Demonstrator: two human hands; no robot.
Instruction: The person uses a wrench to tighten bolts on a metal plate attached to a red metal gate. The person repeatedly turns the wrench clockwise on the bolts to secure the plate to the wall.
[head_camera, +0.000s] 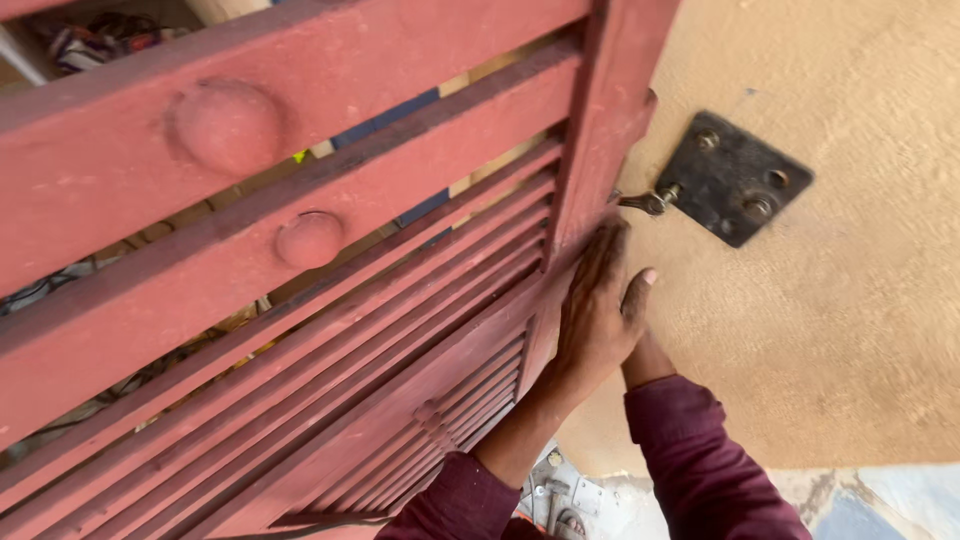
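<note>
Setting: a tan plastered wall (840, 330) stood before you, with a dark metal hinge plate (733, 177) bolted to it and a pin (648, 202) reaching toward the door. A red slatted wooden door (300, 300) filled the left of the view. Your left hand (597, 310) lay flat and open on the door's upright edge beside the pin. Your right hand (645, 352) sat mostly hidden behind the left; its grip could not be told.

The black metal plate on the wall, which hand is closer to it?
Right, apparently: the right hand, mostly hidden, sits below the black plate; the left hand lies flat on the red shutter frame.
</note>
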